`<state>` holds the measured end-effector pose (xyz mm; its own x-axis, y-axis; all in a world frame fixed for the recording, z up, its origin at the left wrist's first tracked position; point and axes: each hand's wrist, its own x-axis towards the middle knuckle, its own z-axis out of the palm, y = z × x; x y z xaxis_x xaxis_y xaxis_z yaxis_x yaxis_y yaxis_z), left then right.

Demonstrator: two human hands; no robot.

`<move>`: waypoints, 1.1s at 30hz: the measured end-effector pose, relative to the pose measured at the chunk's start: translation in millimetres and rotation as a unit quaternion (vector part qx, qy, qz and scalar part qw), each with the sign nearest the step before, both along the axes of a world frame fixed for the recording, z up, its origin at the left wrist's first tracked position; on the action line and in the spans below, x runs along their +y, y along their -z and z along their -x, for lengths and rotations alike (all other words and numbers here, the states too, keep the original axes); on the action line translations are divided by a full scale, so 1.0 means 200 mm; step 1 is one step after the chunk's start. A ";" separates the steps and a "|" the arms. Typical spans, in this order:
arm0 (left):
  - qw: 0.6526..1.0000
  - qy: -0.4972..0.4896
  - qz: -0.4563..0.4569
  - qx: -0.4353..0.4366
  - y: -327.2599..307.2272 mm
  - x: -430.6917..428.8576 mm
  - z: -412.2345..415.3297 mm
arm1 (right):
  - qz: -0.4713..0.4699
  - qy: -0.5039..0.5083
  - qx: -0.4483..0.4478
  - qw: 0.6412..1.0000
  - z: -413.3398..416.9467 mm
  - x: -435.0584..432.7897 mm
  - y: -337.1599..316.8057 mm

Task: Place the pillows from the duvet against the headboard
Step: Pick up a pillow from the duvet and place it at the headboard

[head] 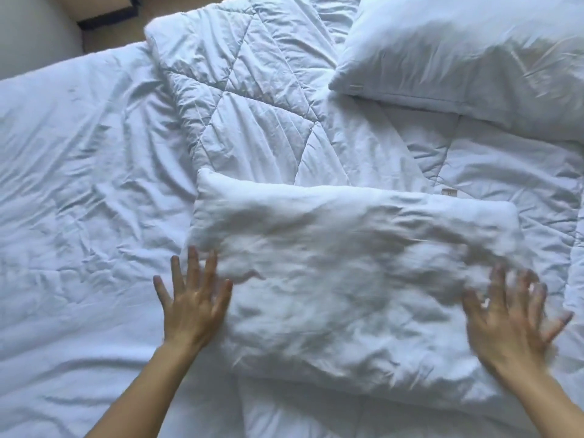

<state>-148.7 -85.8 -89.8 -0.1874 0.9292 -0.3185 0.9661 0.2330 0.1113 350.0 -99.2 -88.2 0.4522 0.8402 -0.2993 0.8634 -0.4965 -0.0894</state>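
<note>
A white pillow (347,279) lies flat in the middle, on a white quilted duvet (252,96). My left hand (192,301) is at the pillow's left edge, fingers spread, holding nothing. At the pillow's right edge is my right hand (512,317), blurred, with its fingers also apart. A second white pillow (467,61) rests on the duvet at the upper right. No headboard is in view.
A white sheet (79,184) covers the bed's left half. The duvet's folded corner points to the upper left. Beyond the bed's far edge a strip of tan floor (104,7) and a dark object show at the top left.
</note>
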 end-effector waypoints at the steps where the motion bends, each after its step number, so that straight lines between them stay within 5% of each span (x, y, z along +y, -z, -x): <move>1: 0.999 0.018 -0.038 -0.013 -0.03 0.06 -0.07 | -0.047 -0.027 0.019 0.998 0.11 0.08 -0.02; 5: 0.982 0.100 -0.152 -0.057 -0.11 0.51 -0.56 | -0.199 -0.141 0.078 0.967 0.79 0.51 -0.11; 8: 0.981 0.170 -0.092 -0.007 -0.05 0.71 -0.81 | -0.143 -0.213 0.094 0.962 1.09 0.67 -0.10; 15: 0.988 0.129 -0.075 0.026 0.21 0.52 -0.48 | 0.015 -0.084 -0.048 0.995 0.29 0.36 0.20; 19: 0.992 0.118 -0.047 0.016 0.14 0.58 -0.54 | 0.034 -0.045 -0.009 0.998 0.23 0.40 0.13; 24: 0.997 0.076 -0.030 -0.004 0.01 0.90 -0.38 | -0.081 -0.067 0.050 0.993 0.21 0.76 0.01; 29: 0.993 0.082 0.083 -0.013 -0.04 1.24 -0.18 | 0.052 -0.129 0.060 0.989 0.08 1.05 0.00; 33: 0.988 0.145 0.049 0.020 0.03 1.24 -0.14 | 0.047 -0.152 0.034 0.987 0.06 1.03 0.05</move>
